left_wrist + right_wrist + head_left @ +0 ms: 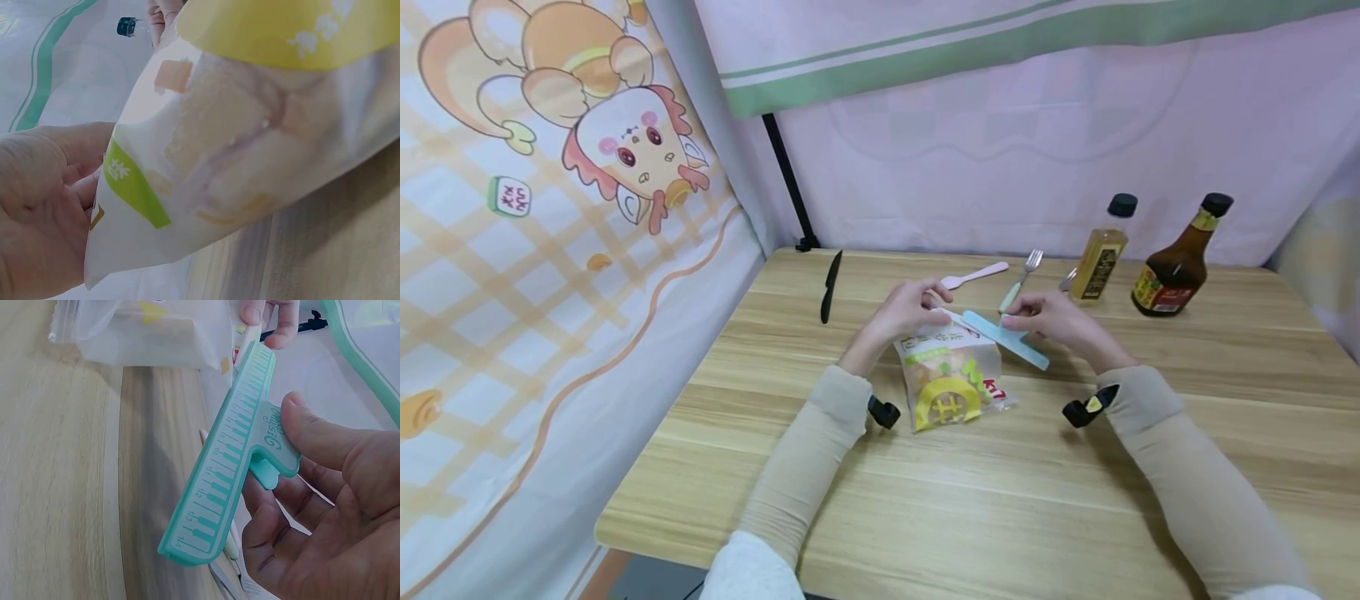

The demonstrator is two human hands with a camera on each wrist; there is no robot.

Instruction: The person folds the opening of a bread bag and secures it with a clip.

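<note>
- Cartoon-printed cloth (550, 208) hangs as a wall on the left; pale pink sheeting with a green stripe (1000, 150) closes the back.
- Black knife (830, 287) lies on the wooden table (1000, 517), well left of the hands.
- Left hand (904, 310) pinches the top edge of the snack bag (951, 379), which rests on the table in the middle, between the two forearms; the left wrist view shows its fingers (75, 162) curled against the bag's film.
- Behind the hands lie a pink spoon (977, 274) and a fork (1022, 277), partly hidden by them.
- Right hand (1052, 321) grips a teal sealing clip (1006, 340), thumb (325, 444) pressed on its tab, the clip's far end touching the bag's top.
- Further right stand an oil bottle (1103, 254) and a dark sauce bottle (1180, 260), near each other, apart from the hands.
</note>
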